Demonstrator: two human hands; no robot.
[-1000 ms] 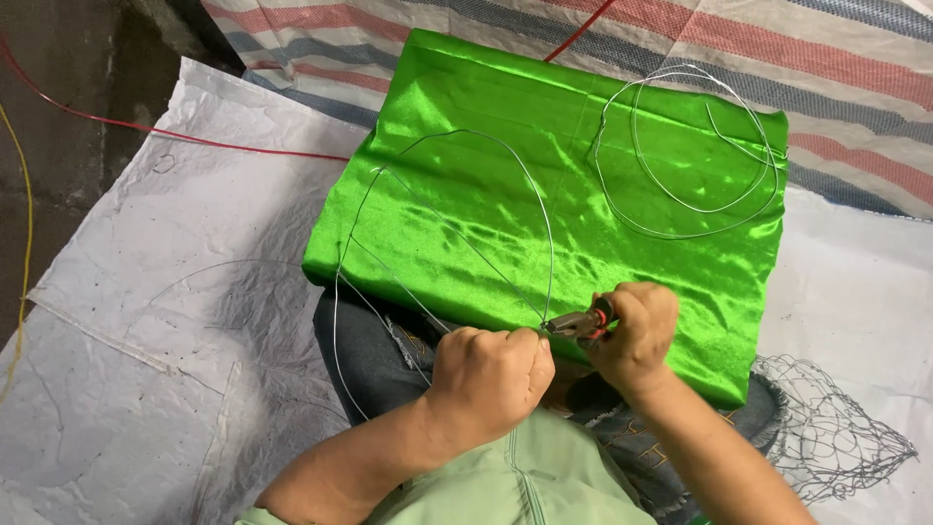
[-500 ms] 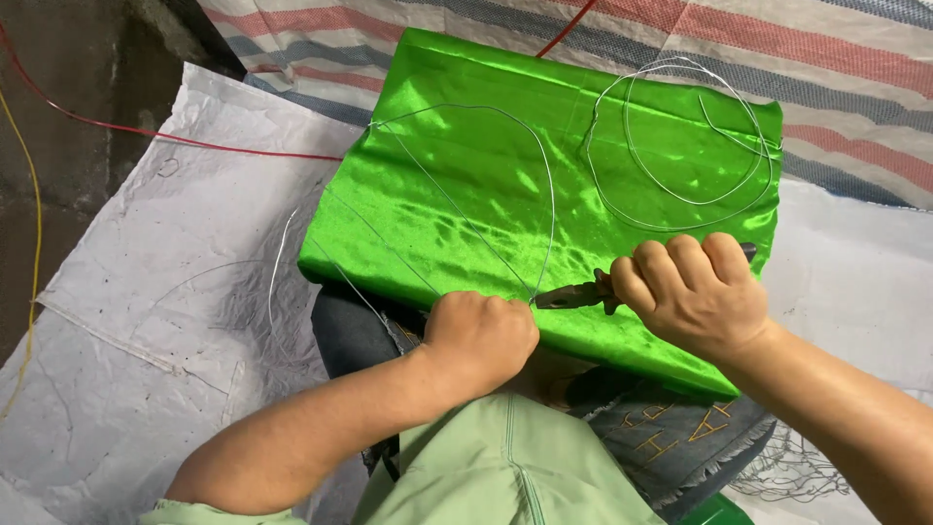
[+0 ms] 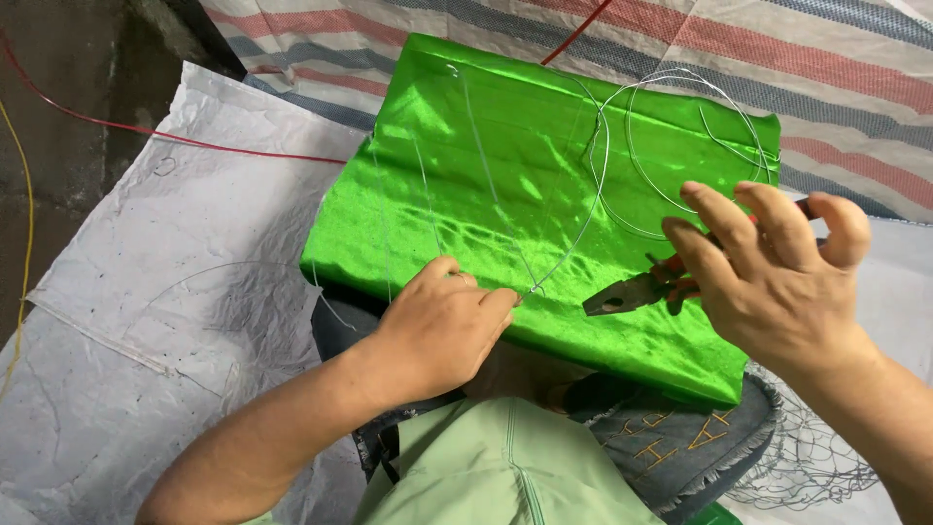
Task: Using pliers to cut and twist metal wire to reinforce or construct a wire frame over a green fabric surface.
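A shiny green satin cloth (image 3: 505, 175) lies folded across my lap. Thin silver wire (image 3: 593, 185) runs over it, with a coil of several loops (image 3: 671, 146) at its far right. My left hand (image 3: 442, 326) pinches the wire at the cloth's near edge, where two strands meet. My right hand (image 3: 768, 267) holds pliers (image 3: 632, 290) with orange-red handles, jaws pointing left toward the pinched wire, a short gap away. The fingers of my right hand are spread over the handles.
White woven plastic sheeting (image 3: 146, 321) covers the ground on the left, striped tarpaulin (image 3: 855, 87) lies behind. A red cord (image 3: 194, 141) and a yellow cord (image 3: 27, 194) run at the left. Wire netting (image 3: 816, 457) sits at lower right, beside denim fabric (image 3: 671, 437).
My right hand with the pliers has pulled away to the right from the left hand. The wire loop has shifted right and stretched out across the cloth.
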